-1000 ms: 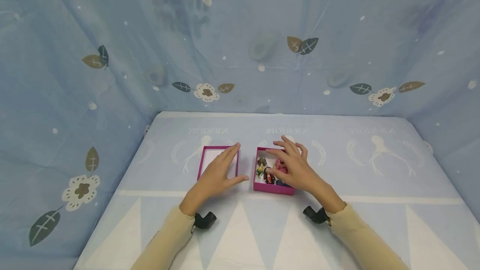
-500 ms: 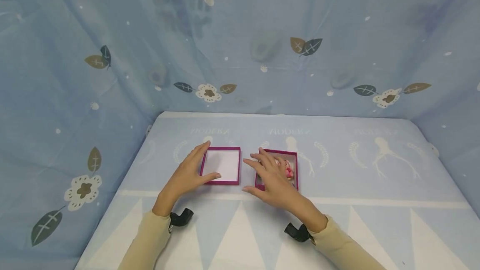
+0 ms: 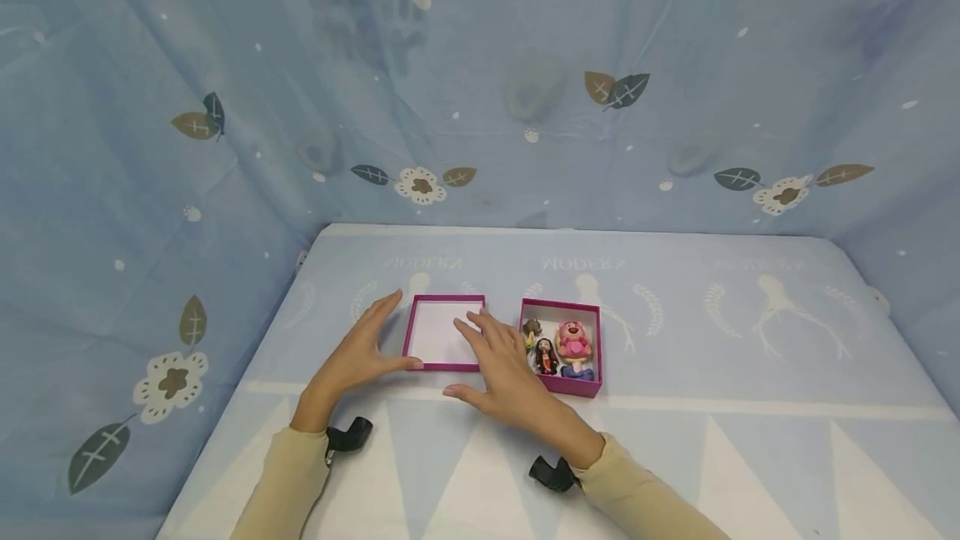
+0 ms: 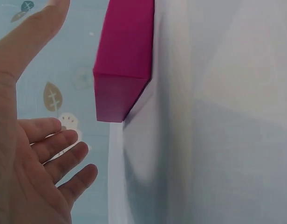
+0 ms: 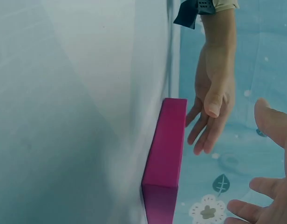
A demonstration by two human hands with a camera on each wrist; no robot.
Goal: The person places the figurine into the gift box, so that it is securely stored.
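Observation:
A shallow square lid (image 3: 438,336), magenta outside and white inside, lies open side up on the table. My left hand (image 3: 351,361) is at its left side, fingers spread, holding nothing; in the left wrist view the hand (image 4: 45,163) is apart from the magenta wall (image 4: 122,42). At the lid's right side is my right hand (image 3: 506,369), fingers loosely extended and holding nothing. Right of it stands a magenta box (image 3: 576,387) with small toy figures: a pink bear (image 3: 573,342), a dark-haired doll (image 3: 546,357) and others, partly hidden by the right hand.
A pale blue and white patterned cloth (image 3: 675,448) covers the table. Blue printed curtains (image 3: 480,65) hang behind it and at both sides. Black wrist cameras (image 3: 349,435) sit at both beige sleeves (image 3: 637,490).
My right hand has moved left from over the toy box to the lid's right side, uncovering the figures. My left hand has shifted left from over the lid to its left side.

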